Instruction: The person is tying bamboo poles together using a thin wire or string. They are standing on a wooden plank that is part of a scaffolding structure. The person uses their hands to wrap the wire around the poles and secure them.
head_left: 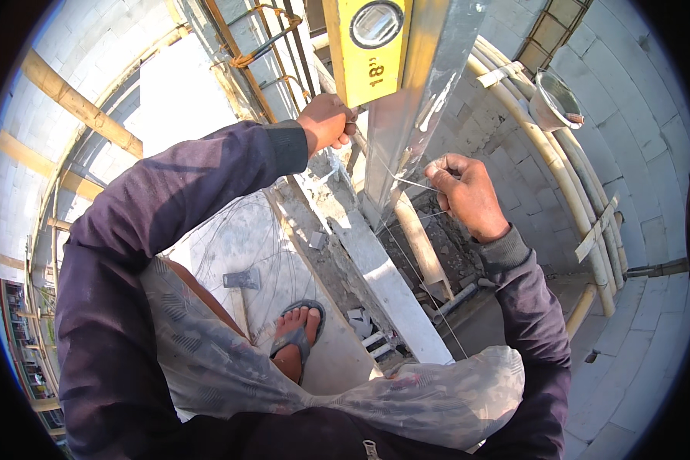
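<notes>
A yellow spirit level [369,65] with a round vial stands against a shiny metal bar [456,46] in front of me. Just below and left of the level's lower end is my left hand [327,123], its fingers closed; what they grip, if anything, is hidden. On the bar's right side my right hand [471,195] pinches a thin white string [414,183] between thumb and fingers. The string loops across the lower part of the bar, and a strand runs down toward my knee.
Bamboo poles [567,172] are lashed together at the right, and a bucket [553,103] hangs beside them. Rebar with orange ties [245,57] rises at upper left. A hammer-like tool [241,279] lies near my sandalled foot [297,330]. Below runs a narrow white ledge [395,295].
</notes>
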